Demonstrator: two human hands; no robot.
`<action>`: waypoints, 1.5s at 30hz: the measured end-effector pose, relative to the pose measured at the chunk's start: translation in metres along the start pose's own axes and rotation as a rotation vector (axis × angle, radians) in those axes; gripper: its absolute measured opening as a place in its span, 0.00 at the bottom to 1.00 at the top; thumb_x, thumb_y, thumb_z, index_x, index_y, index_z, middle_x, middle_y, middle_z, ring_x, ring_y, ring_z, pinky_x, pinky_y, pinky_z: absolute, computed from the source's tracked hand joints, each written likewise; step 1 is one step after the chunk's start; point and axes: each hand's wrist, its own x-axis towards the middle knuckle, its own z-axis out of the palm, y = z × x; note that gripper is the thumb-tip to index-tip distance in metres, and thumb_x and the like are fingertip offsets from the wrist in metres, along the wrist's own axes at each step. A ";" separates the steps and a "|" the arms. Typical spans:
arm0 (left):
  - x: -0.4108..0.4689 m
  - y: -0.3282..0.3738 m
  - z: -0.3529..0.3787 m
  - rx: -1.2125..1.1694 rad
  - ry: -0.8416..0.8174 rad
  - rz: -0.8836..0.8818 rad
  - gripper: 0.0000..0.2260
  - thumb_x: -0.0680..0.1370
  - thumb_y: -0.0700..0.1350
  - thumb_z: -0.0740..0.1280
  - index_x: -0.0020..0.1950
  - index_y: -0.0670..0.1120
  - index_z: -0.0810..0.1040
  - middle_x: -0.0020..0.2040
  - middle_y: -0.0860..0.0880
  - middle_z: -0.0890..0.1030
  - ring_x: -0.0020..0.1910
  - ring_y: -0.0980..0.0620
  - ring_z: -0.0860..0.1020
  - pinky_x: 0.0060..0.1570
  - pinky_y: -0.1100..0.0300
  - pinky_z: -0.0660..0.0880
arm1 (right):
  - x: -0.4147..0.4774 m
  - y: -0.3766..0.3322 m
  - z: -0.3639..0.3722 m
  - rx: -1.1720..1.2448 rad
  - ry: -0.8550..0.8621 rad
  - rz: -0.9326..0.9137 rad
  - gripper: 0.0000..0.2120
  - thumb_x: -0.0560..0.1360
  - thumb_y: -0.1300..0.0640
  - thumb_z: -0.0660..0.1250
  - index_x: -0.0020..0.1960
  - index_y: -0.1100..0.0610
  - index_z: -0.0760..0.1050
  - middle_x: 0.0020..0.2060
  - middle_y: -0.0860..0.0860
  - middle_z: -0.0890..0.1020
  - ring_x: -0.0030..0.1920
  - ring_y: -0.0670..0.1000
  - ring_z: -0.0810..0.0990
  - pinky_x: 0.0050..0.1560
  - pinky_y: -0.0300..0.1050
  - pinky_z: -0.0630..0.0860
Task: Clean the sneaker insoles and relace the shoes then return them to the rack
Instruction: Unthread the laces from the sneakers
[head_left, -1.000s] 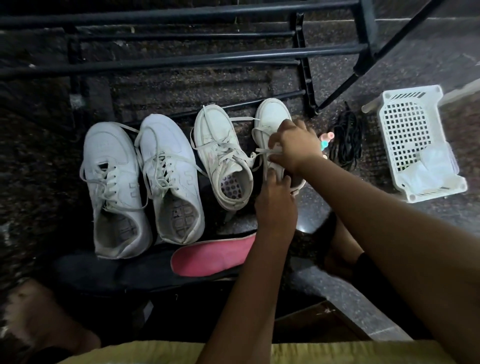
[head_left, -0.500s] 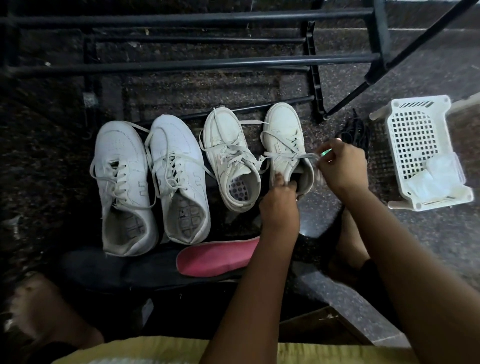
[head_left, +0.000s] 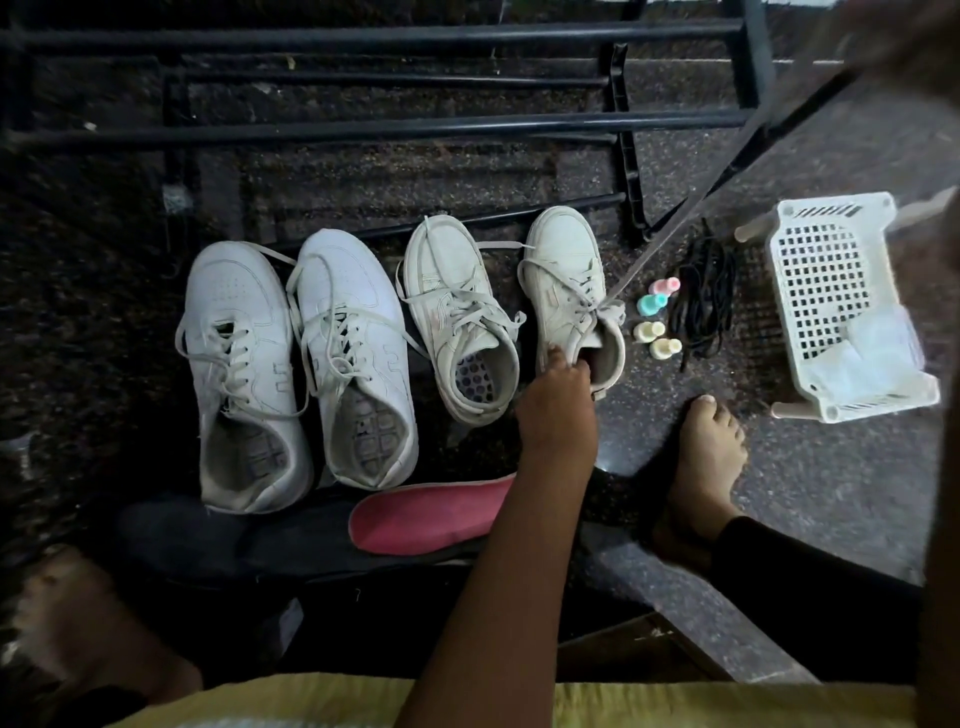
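Two pairs of white sneakers stand in a row on the dark floor in front of the black shoe rack. My left hand grips the tongue and collar of the rightmost sneaker. Its shoelace runs taut from the eyelets up to the right, toward my right hand, which is raised, blurred and appears to hold the lace end. Beside it is its mate, loosely laced. The larger pair sits at the left. A pink insole lies near me, on top of dark insoles.
Several small pastel bottles and a bundle of black laces lie right of the shoes. Further right, a white plastic basket with white cloth in it rests on its side. My bare feet rest on the floor and step.
My right hand has swung from beside the rightmost sneaker up to the top right, drawing the lace out taut. The small bottles are now uncovered. My left hand stays on the shoe.
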 end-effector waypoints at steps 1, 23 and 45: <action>0.000 0.000 -0.001 0.001 0.001 -0.002 0.14 0.80 0.37 0.59 0.65 0.46 0.74 0.74 0.44 0.64 0.58 0.44 0.78 0.51 0.52 0.76 | -0.002 0.033 0.040 -0.202 0.036 0.172 0.11 0.80 0.60 0.53 0.61 0.57 0.68 0.54 0.59 0.80 0.55 0.61 0.77 0.54 0.59 0.75; -0.005 -0.004 -0.007 -0.135 0.037 0.008 0.14 0.78 0.50 0.63 0.60 0.46 0.77 0.63 0.44 0.75 0.54 0.42 0.78 0.49 0.53 0.74 | 0.003 -0.101 0.032 0.164 0.062 -0.055 0.18 0.74 0.62 0.63 0.63 0.58 0.69 0.59 0.60 0.74 0.54 0.65 0.76 0.47 0.54 0.72; -0.001 -0.011 0.002 -0.341 0.156 -0.020 0.08 0.78 0.42 0.63 0.54 0.45 0.80 0.53 0.42 0.81 0.46 0.40 0.80 0.43 0.51 0.73 | -0.034 -0.113 0.034 0.475 0.271 -0.032 0.13 0.68 0.71 0.62 0.43 0.60 0.83 0.40 0.57 0.83 0.38 0.56 0.80 0.39 0.38 0.69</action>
